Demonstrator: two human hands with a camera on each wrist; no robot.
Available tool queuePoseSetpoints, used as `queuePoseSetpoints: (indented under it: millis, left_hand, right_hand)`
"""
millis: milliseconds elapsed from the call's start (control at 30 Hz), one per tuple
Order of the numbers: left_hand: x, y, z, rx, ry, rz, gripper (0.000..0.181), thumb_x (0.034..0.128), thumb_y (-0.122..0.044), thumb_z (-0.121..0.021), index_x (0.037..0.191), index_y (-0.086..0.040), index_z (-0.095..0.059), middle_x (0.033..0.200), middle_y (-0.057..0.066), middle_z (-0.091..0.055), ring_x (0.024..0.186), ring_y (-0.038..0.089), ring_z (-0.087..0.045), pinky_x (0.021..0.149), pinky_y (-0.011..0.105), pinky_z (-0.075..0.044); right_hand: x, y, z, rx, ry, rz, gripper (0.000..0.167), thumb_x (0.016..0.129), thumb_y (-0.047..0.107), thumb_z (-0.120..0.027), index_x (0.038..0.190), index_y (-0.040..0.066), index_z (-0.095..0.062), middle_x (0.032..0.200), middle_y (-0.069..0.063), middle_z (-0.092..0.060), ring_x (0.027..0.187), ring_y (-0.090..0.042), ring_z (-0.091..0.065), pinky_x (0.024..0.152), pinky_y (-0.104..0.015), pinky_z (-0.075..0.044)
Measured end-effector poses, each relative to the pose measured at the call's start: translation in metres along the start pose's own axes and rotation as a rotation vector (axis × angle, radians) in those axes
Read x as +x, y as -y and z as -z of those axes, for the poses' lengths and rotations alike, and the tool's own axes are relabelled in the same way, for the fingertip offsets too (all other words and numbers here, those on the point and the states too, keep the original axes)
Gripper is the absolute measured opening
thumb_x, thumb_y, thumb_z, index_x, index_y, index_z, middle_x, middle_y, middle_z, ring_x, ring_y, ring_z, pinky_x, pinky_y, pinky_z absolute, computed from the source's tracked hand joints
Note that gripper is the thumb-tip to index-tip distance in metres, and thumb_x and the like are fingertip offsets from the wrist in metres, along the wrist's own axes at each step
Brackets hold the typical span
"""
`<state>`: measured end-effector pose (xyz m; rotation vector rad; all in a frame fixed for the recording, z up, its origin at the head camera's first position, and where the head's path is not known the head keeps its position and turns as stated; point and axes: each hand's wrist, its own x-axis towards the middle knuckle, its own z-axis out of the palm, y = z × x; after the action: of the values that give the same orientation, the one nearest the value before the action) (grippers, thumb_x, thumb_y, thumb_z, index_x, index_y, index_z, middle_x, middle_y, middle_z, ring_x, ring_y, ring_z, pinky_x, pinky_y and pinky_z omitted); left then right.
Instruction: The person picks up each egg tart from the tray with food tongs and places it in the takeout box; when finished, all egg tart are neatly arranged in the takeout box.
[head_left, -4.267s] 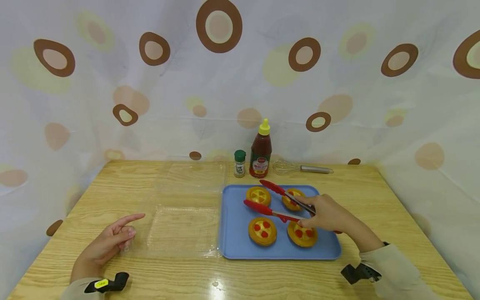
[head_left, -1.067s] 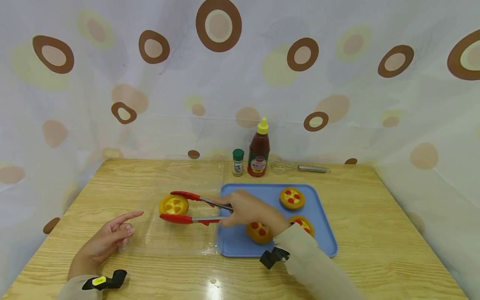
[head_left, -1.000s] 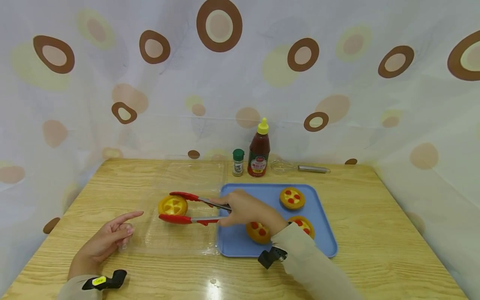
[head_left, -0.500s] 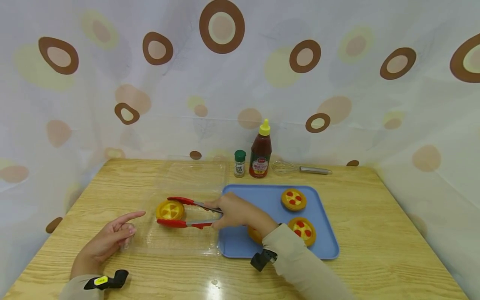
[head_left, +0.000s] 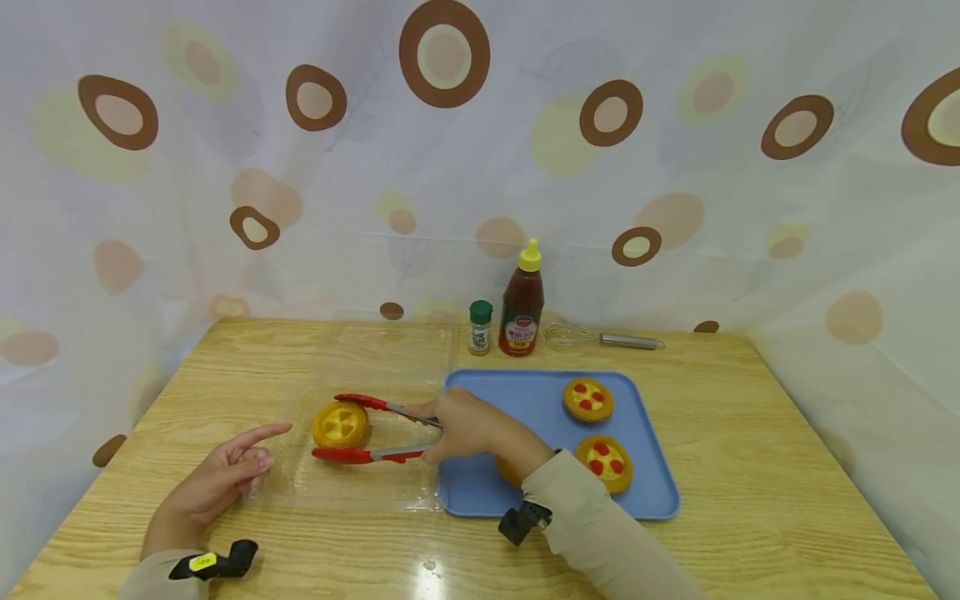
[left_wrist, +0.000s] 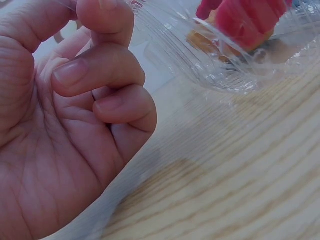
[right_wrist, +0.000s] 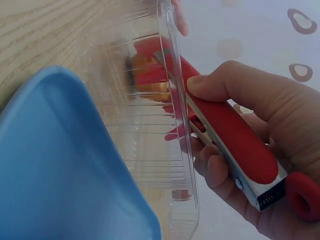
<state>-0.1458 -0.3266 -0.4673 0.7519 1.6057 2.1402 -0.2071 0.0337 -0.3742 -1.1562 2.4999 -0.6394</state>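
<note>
In the head view my right hand [head_left: 468, 425] grips red-tipped tongs [head_left: 390, 455], their arms spread around an egg tart [head_left: 340, 425] with yellow wedge toppings. The tart lies in the base of a hinged clear plastic container [head_left: 375, 492]; the lower tong tip stands slightly apart from it. The right wrist view shows my thumb along the red handle [right_wrist: 235, 135] of the tongs. My left hand [head_left: 221, 479] is at the container's left edge, index finger straight and other fingers curled, and seems to pinch the rim with the thumb. The contact is partly hidden.
A blue tray [head_left: 652, 492] stands right of the container. On it sit tarts with red toppings [head_left: 588, 400], one mostly hidden under my right wrist. Behind are a green-capped spice jar [head_left: 480, 329], a red sauce bottle [head_left: 522, 304] and a whisk [head_left: 603, 337].
My right hand has moved left with the tongs, carrying the wedge-topped tart from the tray into the container. Just now the tong arms have spread off the tart. My left hand has stayed put.
</note>
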Motion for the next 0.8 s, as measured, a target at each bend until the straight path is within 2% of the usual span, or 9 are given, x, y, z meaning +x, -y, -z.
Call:
queuePoseSetpoints:
  millis: [67,100,167,200,233,367,433,667,800]
  left_hand:
    - [0.000,0.000,0.000,-0.001,0.001,0.000,0.053,0.0989,0.008,-0.033,0.141,-0.021,-0.047,0.077,-0.011,-0.059,0.058,0.020,-0.027,0.050,0.034,-0.021]
    - [0.000,0.000,0.000,-0.001,0.000,0.002,0.053,0.0989,0.008,-0.033,0.141,-0.022,-0.047,0.077,-0.011,-0.059,0.059,0.019,-0.028,0.050,0.034,-0.021]
    - [0.000,0.000,0.000,0.000,-0.005,0.008,0.053,0.0989,0.007,-0.034,0.141,-0.022,-0.047,0.077,-0.011,-0.060,0.059,0.019,-0.028,0.050,0.033,-0.020]
    - [0.000,0.000,0.000,0.000,-0.006,0.010,0.053,0.0990,0.007,-0.034,0.140,-0.022,-0.048,0.077,-0.011,-0.060,0.059,0.019,-0.028,0.050,0.033,-0.020]
    - [0.000,-0.001,0.000,0.002,-0.007,0.011,0.052,0.0990,0.007,-0.034,0.140,-0.022,-0.048,0.077,-0.011,-0.060,0.059,0.020,-0.028,0.050,0.033,-0.020]
    - [0.001,-0.002,-0.001,0.005,-0.010,0.014,0.052,0.0990,0.007,-0.035,0.140,-0.022,-0.048,0.076,-0.011,-0.059,0.058,0.022,-0.025,0.050,0.034,-0.020]
    - [0.001,-0.002,-0.002,0.004,-0.012,0.016,0.052,0.0990,0.007,-0.034,0.140,-0.022,-0.049,0.075,-0.011,-0.058,0.058,0.022,-0.025,0.050,0.034,-0.021]
    - [0.001,-0.003,-0.002,0.018,-0.030,0.045,0.052,0.0994,0.006,-0.034,0.138,-0.025,-0.050,0.076,-0.012,-0.058,0.060,0.020,-0.029,0.052,0.033,-0.022]
    - [0.001,-0.002,0.000,0.013,-0.015,0.031,0.052,0.0995,0.006,-0.033,0.139,-0.024,-0.049,0.076,-0.011,-0.059,0.060,0.020,-0.030,0.052,0.033,-0.022]
  right_hand:
    - [-0.001,-0.001,0.000,0.001,-0.001,0.001,0.066,0.075,0.015,-0.077,0.136,0.008,-0.051,0.110,-0.014,-0.067,0.042,-0.006,-0.019,0.043,-0.018,-0.024]
    - [-0.002,-0.001,0.000,0.007,-0.002,0.002,0.066,0.075,0.015,-0.076,0.136,0.008,-0.051,0.107,-0.014,-0.067,0.043,-0.006,-0.019,0.043,-0.018,-0.024]
    - [-0.005,-0.002,0.001,0.025,-0.006,0.008,0.066,0.075,0.015,-0.076,0.135,0.008,-0.052,0.095,-0.013,-0.068,0.044,-0.007,-0.020,0.044,-0.019,-0.024]
    - [-0.006,-0.003,0.002,0.037,-0.009,0.009,0.065,0.075,0.015,-0.076,0.135,0.008,-0.052,0.083,-0.011,-0.064,0.044,-0.007,-0.021,0.044,-0.019,-0.024]
    - [-0.008,-0.004,0.002,0.047,-0.011,0.012,0.065,0.076,0.015,-0.076,0.135,0.008,-0.052,0.072,-0.007,-0.057,0.044,-0.007,-0.020,0.044,-0.019,-0.024]
    - [-0.015,-0.010,0.003,0.085,-0.032,0.049,0.065,0.077,0.017,-0.077,0.136,0.006,-0.051,0.057,0.005,-0.029,0.044,-0.007,-0.020,0.044,-0.019,-0.023]
    - [-0.019,-0.014,0.003,0.093,-0.049,0.068,0.066,0.077,0.019,-0.077,0.136,0.005,-0.050,0.054,0.008,-0.026,0.044,-0.006,-0.020,0.045,-0.019,-0.022]
    - [-0.032,-0.021,0.008,0.160,-0.089,0.055,0.069,0.078,0.024,-0.077,0.139,0.010,-0.048,0.054,0.008,-0.038,0.047,-0.005,-0.033,0.046,-0.019,-0.028]
    - [-0.041,-0.026,0.010,0.227,-0.116,0.058,0.069,0.078,0.022,-0.077,0.139,0.012,-0.049,0.058,0.007,-0.044,0.050,-0.005,-0.038,0.047,-0.019,-0.032]
